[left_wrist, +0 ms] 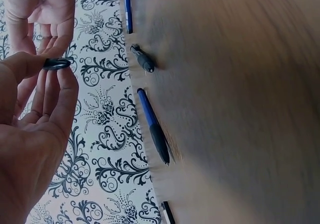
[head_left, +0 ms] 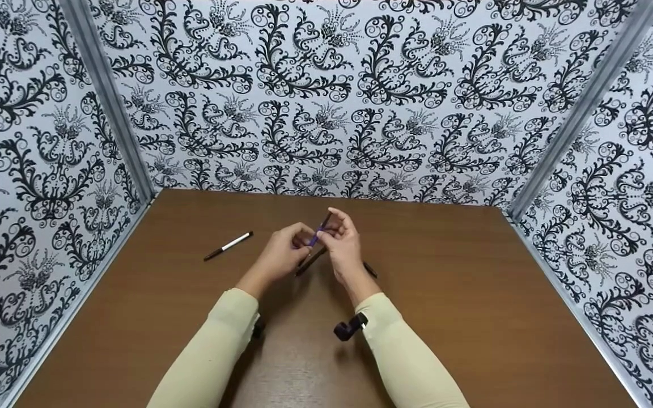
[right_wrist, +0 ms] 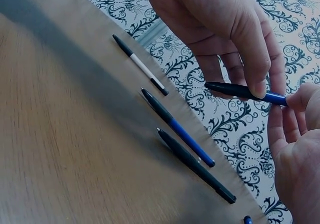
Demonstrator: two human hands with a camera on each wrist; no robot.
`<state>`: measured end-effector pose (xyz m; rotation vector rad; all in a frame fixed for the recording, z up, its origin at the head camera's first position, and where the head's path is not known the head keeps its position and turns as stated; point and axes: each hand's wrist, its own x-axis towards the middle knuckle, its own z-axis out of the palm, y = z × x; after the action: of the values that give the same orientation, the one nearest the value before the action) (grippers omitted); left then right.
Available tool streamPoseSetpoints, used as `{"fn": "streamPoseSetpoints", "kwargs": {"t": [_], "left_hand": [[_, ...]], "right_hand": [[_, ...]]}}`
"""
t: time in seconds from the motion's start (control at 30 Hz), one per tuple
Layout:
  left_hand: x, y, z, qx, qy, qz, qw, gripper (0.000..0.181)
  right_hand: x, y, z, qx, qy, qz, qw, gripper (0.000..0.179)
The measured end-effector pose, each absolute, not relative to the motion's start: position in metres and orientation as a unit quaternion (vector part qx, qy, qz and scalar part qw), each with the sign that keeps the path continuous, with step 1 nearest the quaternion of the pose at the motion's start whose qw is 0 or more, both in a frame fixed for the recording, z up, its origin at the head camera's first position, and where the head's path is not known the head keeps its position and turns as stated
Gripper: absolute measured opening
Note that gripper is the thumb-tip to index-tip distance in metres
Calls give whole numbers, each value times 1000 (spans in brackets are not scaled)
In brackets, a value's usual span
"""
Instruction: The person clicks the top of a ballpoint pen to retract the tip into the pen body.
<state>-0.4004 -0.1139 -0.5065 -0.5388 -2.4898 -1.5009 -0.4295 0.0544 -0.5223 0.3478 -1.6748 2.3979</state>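
Note:
Both hands hold one ballpoint pen [right_wrist: 240,91] between them, raised above the table. It has a black grip section and a blue barrel. My left hand [head_left: 285,249] pinches it near the middle, thumb against the barrel. The fingers of my right hand [head_left: 342,249] pinch its blue end. In the left wrist view the pen [left_wrist: 57,64] shows nearly end-on at the left thumb. Below the hands on the table lie a black pen [right_wrist: 197,167] and a blue pen with a black grip [right_wrist: 175,129].
A white pen with a black grip [head_left: 228,247] lies to the left on the brown table [head_left: 462,294]. Another pen [head_left: 370,269] lies partly hidden by the right wrist; its blue barrel [left_wrist: 128,9] shows in the left wrist view. Patterned walls [head_left: 326,130] close off the back and sides.

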Motion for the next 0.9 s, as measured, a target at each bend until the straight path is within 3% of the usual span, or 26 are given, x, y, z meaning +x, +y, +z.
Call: {"fn": "streamPoseSetpoints", "kwargs": {"t": [0.9], "left_hand": [[-396, -114, -502, -167, -836, -518, 73, 26]], "right_hand": [[-427, 55, -521, 110, -563, 814, 92, 67]]}}
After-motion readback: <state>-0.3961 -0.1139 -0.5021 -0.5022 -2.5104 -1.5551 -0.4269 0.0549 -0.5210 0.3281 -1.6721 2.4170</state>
